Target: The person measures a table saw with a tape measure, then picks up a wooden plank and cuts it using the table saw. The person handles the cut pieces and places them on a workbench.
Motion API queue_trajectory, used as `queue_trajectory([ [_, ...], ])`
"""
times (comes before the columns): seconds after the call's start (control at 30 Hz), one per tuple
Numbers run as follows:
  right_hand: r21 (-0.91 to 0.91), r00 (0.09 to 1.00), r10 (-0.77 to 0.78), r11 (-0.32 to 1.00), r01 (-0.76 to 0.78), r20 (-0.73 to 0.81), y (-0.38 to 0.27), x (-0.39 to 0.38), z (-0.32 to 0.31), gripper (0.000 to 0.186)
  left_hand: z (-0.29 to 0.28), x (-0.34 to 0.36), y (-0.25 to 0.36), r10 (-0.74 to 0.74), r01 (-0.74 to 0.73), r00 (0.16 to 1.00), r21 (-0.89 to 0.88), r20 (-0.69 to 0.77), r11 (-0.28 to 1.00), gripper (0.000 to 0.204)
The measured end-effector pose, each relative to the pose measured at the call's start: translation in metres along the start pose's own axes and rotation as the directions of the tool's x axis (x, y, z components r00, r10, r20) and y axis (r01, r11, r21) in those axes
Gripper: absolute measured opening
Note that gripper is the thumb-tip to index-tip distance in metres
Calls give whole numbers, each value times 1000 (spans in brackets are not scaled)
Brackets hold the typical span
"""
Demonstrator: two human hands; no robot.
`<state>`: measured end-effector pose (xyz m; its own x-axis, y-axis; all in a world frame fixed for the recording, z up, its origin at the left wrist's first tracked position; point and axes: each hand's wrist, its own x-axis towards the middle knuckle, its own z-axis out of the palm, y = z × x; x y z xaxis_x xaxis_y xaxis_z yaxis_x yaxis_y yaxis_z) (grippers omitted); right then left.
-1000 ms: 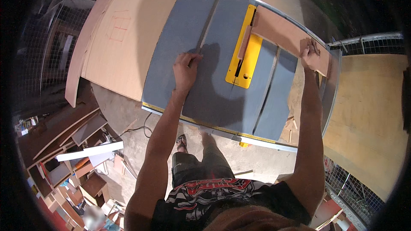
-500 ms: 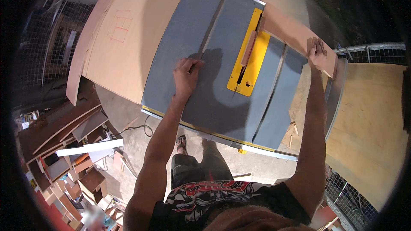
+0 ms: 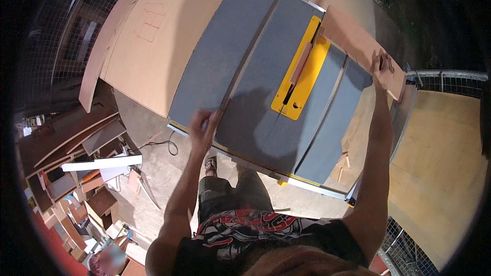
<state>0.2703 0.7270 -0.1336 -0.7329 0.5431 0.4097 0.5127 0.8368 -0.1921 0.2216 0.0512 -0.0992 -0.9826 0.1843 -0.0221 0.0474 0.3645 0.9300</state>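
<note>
One open brown box [image 3: 101,201] is sitting near left, its contents too dark to tell. The left hand [image 3: 203,125] is hanging with curled fingers, grip unclear, by the saw table's [image 3: 215,56] near edge; the right hand [image 3: 381,69] is resting on the reddish board [image 3: 350,35] at far right, fingers touching its top, whether clamped I cannot tell.

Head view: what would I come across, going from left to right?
Long white strip, the person's left hand, yellow slotted plate, the person's right hand, large tan sheet.
</note>
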Motion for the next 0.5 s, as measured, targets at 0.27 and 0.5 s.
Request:
queue_trajectory([
  [0.27,-216,845,-125,938,272,520,-21,5,-62,91,-93,-197,-129,-693,702,710,57,-124,710,30],
  [0.5,31,789,-321,933,359,525,-25,20,-85,76,-115,-211,-250,-807,779,571,212,152,591,39],
])
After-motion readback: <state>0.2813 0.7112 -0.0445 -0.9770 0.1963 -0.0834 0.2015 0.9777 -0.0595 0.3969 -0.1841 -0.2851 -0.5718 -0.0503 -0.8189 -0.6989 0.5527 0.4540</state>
